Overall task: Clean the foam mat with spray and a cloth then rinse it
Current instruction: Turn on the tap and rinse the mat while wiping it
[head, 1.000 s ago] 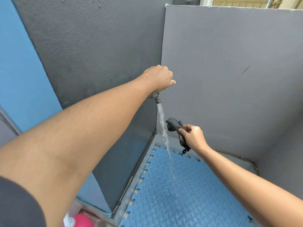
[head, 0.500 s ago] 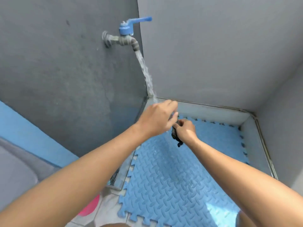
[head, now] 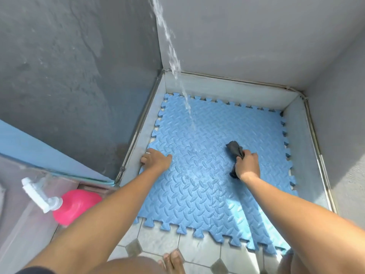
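A blue foam mat (head: 199,186) with a diamond-tread pattern and jigsaw edges lies flat on the floor in a grey-walled corner. A stream of water (head: 173,62) falls from above onto its far left part. My left hand (head: 156,160) grips the mat's left edge, thumb on top and fingers curled under. My right hand (head: 246,165) is closed on a dark grey cloth (head: 235,150) and presses it onto the mat's right half. The tap is out of view.
A pink spray bottle (head: 76,205) with a white trigger head (head: 37,193) stands at the left, outside the low metal-edged curb (head: 136,133). Grey walls enclose the mat on three sides. Tiled floor (head: 158,242) and my bare toes (head: 173,262) lie in front.
My left hand left the tap and came down to the mat's left edge. My right hand lowered the cloth from under the stream onto the mat. My view tilted down.
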A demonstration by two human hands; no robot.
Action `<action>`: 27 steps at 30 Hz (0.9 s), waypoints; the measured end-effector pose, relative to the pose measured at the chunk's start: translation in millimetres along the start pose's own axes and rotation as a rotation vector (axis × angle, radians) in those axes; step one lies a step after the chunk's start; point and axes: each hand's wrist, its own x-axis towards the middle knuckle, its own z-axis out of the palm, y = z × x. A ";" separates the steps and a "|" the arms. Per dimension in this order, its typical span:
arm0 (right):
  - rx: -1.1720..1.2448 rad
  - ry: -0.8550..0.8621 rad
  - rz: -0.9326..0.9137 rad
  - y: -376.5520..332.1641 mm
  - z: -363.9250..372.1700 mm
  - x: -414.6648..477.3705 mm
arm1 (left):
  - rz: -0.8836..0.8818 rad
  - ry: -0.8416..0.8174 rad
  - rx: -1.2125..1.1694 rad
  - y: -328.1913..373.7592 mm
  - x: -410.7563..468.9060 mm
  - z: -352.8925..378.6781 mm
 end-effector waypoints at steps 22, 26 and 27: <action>-0.032 -0.021 0.052 44.7 -6.2 2.9 | -0.070 0.003 -0.037 -9.2 -11.3 -4.4; 0.003 -0.002 0.068 45.3 -5.5 -1.9 | -0.050 0.006 -0.083 -12.6 -18.7 -3.2; 0.016 0.000 0.074 45.4 -5.0 -2.7 | -0.039 0.013 -0.077 -13.5 -22.3 -1.7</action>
